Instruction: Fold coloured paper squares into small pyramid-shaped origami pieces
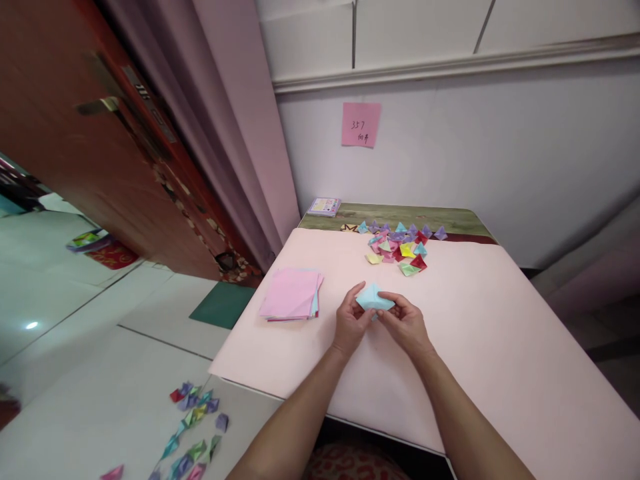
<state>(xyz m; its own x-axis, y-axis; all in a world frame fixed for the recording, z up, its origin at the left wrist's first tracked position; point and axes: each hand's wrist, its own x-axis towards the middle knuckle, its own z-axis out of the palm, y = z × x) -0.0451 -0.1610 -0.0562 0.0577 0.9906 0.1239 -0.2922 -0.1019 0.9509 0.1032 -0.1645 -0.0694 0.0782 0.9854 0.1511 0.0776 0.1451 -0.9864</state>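
A light blue folded paper boat [374, 298] is held just above the pink-covered table, between both hands. My left hand [351, 320] grips its left side, with the thumb at the lower edge. My right hand [407, 321] pinches the right side, fingers over the top edge and thumb below. The undersides of the paper are partly hidden by the fingers. Left of the hands lies a stack of square paper sheets [290, 293], pink on top. Beyond the hands sits a cluster of small folded paper boats [400, 247] in several colours.
A small pile of cards [325, 207] sits at the table's far left corner. More folded paper pieces [193, 427] lie scattered on the floor at left, near a green mat [223, 305]. A pink note [361, 125] is stuck on the wall. A brown door [100, 153] stands at left.
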